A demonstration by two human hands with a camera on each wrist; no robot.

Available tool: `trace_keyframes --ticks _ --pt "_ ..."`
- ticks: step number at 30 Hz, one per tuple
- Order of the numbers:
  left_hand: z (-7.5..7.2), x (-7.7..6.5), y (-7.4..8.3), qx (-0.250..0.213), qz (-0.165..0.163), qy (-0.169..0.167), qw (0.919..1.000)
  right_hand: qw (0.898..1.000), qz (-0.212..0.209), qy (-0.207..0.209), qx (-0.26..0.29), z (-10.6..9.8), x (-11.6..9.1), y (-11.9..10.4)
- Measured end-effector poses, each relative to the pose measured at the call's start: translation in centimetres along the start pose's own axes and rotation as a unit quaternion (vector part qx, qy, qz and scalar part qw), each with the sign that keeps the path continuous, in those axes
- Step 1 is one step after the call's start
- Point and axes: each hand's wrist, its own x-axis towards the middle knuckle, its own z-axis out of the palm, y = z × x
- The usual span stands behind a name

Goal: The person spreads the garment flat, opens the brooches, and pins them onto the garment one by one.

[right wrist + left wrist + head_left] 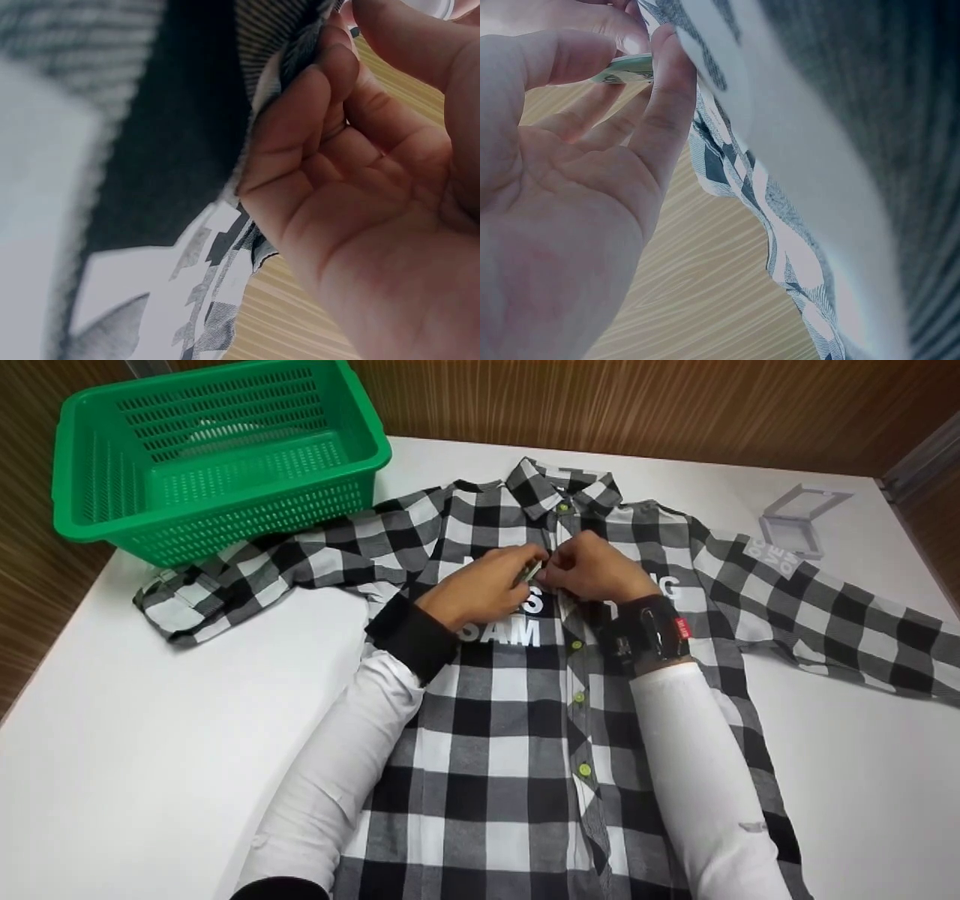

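Observation:
A black-and-white checked long-sleeved shirt [487, 780] lies face up, collar away from me, with yellow-green buttons [585, 769] down its front placket and white lettering across the chest. My left hand [480, 589] pinches a small green disc [628, 69] between thumb and fingers, its edge toward the left wrist camera. Beside it, my right hand [600, 570] has curled fingers pinching the shirt's front edge below the collar. The two hands' fingertips meet at the placket. In the right wrist view, part of a white round rim [435, 7] shows beyond the thumb.
A green perforated basket [225, 517] stands at the back left, the shirt's left-lying sleeve reaching its base. Near the other sleeve, a small clear box [795, 534] has its lid raised. A wood-grain panel [637, 405] rises behind the white table [150, 750].

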Motion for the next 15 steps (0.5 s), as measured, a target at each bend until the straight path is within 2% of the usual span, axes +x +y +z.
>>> trace_keyframes --ticks 7,15 --pt "-0.01 0.09 -0.07 -0.007 -0.003 -0.003 1.0 1.0 0.01 0.0 0.004 -0.06 0.03 -0.04" --pt "0.01 0.07 -0.06 0.003 0.003 0.006 1.0 1.0 -0.003 0.009 -0.001 0.14 0.15 0.02"
